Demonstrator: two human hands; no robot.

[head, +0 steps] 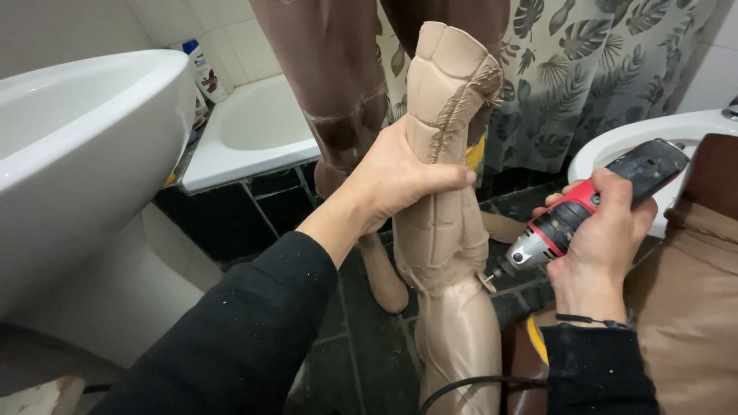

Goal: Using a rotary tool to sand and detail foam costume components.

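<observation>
The left hand [392,180] gripped a tall tan moulded plastic leg-shaped part [450,230] while the right hand [603,242], wrapped around a red-and-black corded rotary tool [588,204], ground its seam, needing steady, light pressure.

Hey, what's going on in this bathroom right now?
A person in black sleeves is working on a tall tan sculpted piece that looks like a figure's leg. The left hand grips it around the middle and holds it upright over the dark tiled floor. The right hand holds a red and black corded rotary tool, its tip against the piece's side. A white sink sits to the left, a bathtub behind.
</observation>
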